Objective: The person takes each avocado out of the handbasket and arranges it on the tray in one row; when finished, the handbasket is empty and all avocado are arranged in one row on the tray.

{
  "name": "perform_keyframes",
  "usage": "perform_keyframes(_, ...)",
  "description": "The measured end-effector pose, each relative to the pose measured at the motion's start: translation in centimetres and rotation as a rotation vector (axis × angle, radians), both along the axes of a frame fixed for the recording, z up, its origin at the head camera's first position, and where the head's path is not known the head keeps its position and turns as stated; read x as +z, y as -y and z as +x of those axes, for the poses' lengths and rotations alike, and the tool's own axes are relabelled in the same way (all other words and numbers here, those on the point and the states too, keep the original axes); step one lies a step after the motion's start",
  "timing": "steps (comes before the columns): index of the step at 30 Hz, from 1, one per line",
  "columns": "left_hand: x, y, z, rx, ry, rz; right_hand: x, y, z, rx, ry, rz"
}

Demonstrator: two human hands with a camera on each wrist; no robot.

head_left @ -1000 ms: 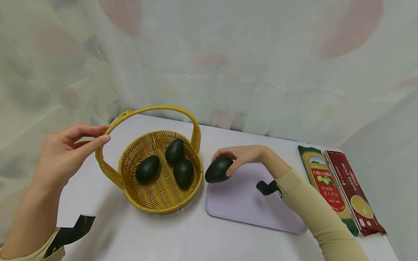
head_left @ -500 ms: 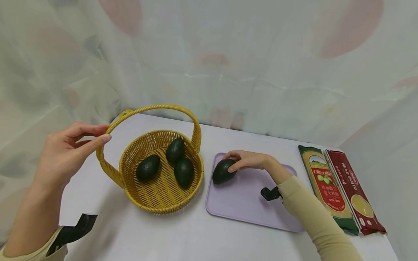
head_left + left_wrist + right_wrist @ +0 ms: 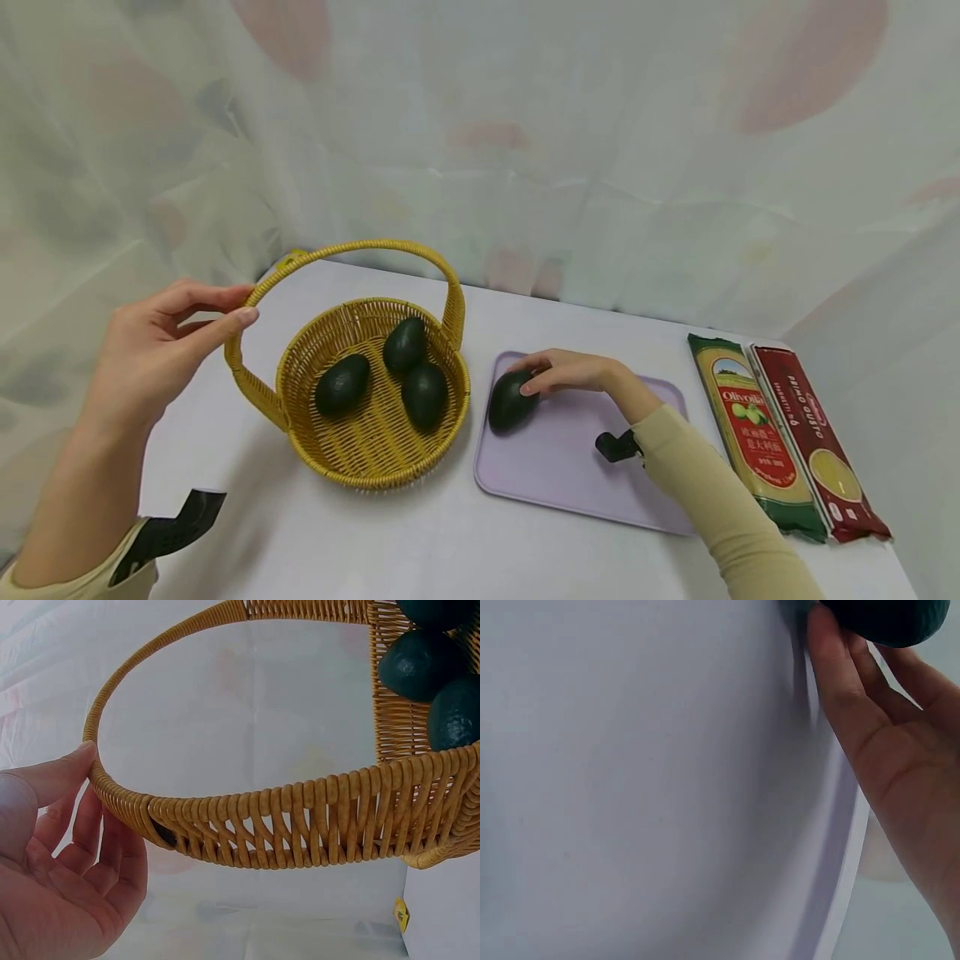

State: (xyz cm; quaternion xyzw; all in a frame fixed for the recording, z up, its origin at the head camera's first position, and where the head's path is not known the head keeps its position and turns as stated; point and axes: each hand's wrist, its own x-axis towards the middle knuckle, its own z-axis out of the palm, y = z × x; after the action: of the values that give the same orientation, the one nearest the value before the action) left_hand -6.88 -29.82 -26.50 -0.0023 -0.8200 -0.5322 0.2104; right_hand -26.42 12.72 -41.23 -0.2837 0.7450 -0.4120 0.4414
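Note:
In the head view my left hand [image 3: 161, 350] pinches the side of the yellow woven basket's handle [image 3: 390, 246] between thumb and fingers. The left wrist view has the thumb pressed on the handle's wrapped cane [image 3: 105, 780]. Inside the basket [image 3: 360, 482] lie three dark green avocados [image 3: 342, 386]. To its right, another avocado [image 3: 512, 408] sits at the left end of a lilac tray [image 3: 585, 467]. My right hand [image 3: 573, 371] holds this avocado from above, thumb on the near side and fingers behind it. Its upper part is cut off in the right wrist view.
Two spaghetti packs lie side by side at the table's right edge, a green and red pack [image 3: 753, 425] and a dark red pack [image 3: 817, 442]. A patterned curtain [image 3: 570, 167] hangs behind the white table [image 3: 360, 542]. A small yellow object [image 3: 291, 258] is behind the basket.
My right hand has moved the avocado right and down from beside the basket onto the tray, where it has turned slightly. My left hand keeps its hold on the handle.

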Motion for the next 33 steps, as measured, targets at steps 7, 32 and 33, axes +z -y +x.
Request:
perform_keyframes(7, 0.07, 0.03, 0.05, -0.011, -0.002, 0.045, 0.14, 0.19, -0.15, 0.012, -0.031, -0.027)
perform_keyframes(32, 0.13, -0.20, 0.07, 0.029, -0.002, -0.080, 0.59, 0.38, 0.01, 0.013, -0.122, -0.041)
perform_keyframes(33, 0.11, -0.20, 0.05, 0.029, -0.002, -0.082, 0.67, 0.40, 0.01, 0.010, -0.131, -0.045)
